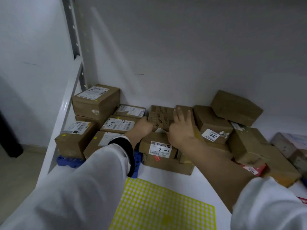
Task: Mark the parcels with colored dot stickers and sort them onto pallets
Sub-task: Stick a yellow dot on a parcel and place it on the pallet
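Note:
Both hands reach to a flat brown parcel (160, 116) with printed text, lying at the back against the wall. My left hand (141, 127) grips its left edge. My right hand (180, 128) rests on its right side with fingers spread. In front of it sits a parcel labelled "1-3" (157, 147). To the left, several brown parcels (95, 101) with yellow dots are stacked on a blue pallet (69, 161). A yellow dot sticker sheet (159, 208), mostly emptied, lies on the white surface near me.
A pile of brown parcels (235, 107) fills the right side, one labelled "200" (211, 135). A grey shelf upright (73, 29) and white rail (64, 113) bound the left. White wall stands close behind. More parcels (290, 146) lie far right.

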